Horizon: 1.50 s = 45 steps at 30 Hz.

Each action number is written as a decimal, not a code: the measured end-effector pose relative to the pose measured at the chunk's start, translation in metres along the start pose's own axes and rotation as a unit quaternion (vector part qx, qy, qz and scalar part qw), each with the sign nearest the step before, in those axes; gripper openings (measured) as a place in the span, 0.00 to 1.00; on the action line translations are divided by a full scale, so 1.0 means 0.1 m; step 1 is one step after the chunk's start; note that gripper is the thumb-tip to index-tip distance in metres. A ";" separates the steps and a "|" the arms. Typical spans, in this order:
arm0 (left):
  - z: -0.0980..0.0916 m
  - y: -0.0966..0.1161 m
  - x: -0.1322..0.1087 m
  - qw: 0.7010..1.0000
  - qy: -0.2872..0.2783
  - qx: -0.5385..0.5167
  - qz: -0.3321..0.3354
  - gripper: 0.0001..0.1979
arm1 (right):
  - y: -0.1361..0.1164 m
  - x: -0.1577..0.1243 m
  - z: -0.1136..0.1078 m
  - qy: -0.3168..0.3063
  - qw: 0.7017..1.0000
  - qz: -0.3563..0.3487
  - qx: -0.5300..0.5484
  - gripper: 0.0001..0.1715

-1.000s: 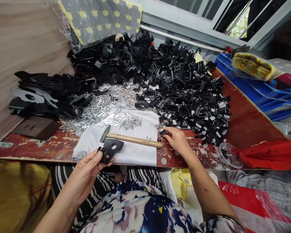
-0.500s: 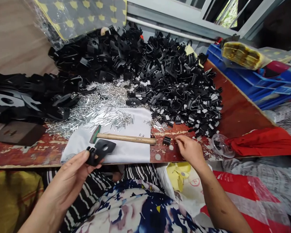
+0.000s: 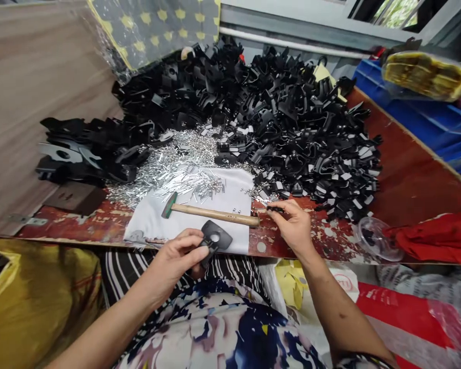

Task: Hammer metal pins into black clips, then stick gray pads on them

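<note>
Low at the table's front edge, my left hand point(image 3: 184, 251) grips a black flat part with a round hole point(image 3: 223, 237) between thumb and fingers. My right hand point(image 3: 292, 223) is closed in a pinch on a small black clip piece point(image 3: 275, 209), mostly covered by the fingertips. Between the hands, a hammer with a green head and wooden handle point(image 3: 215, 213) lies across a white cloth point(image 3: 149, 223). Behind it spreads a heap of thin silver pins point(image 3: 176, 169).
A large pile of black parts point(image 3: 230, 97) fills the back of the red table point(image 3: 100, 225). A brown block point(image 3: 77, 198) sits at left. A clear plastic cup point(image 3: 372, 241) and red cloth point(image 3: 438, 238) lie at right, near a blue crate point(image 3: 418, 113).
My right hand has closed on the small black clip piece that lay on the table. My left hand has moved right with the holed part and turned it. The view has shifted.
</note>
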<state>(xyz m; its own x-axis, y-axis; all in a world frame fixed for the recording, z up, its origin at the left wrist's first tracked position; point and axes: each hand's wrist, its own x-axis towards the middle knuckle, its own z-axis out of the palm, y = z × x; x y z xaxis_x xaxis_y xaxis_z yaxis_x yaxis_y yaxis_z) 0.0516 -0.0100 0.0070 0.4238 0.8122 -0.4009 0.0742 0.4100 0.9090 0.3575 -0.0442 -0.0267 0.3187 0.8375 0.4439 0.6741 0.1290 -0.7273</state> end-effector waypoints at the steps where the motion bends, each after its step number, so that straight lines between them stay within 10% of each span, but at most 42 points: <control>1: 0.05 0.01 0.03 1.000 -0.012 -0.011 0.002 0.16 | -0.10 0.03 0.04 -0.004 1.000 -0.004 0.023 0.10; 21: -0.08 -0.08 0.08 0.991 0.010 -0.132 -0.008 0.15 | -0.20 0.73 0.65 -0.112 0.991 0.000 0.075 0.13; 30: 0.06 0.00 0.11 0.980 -0.014 -0.188 0.068 0.12 | -0.91 0.19 0.73 -0.105 0.984 -0.124 0.078 0.11; 39: 0.07 0.03 0.08 0.976 -0.033 -0.186 0.111 0.11 | -1.07 -0.12 0.85 -0.095 0.975 -0.173 0.101 0.22; 45: -0.08 -0.02 0.07 0.989 -0.004 -0.099 0.109 0.12 | -1.11 -0.31 0.81 -0.200 0.955 -0.057 0.213 0.26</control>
<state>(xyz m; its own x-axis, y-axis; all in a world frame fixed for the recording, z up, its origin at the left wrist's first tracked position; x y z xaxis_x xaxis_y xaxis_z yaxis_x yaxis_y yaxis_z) 0.0470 -0.0016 0.0015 0.4178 0.8873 -0.1953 -0.1981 0.2987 0.9335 0.2184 -0.0417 -0.0020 -0.0782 0.9303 0.3584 0.3299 0.3634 -0.8713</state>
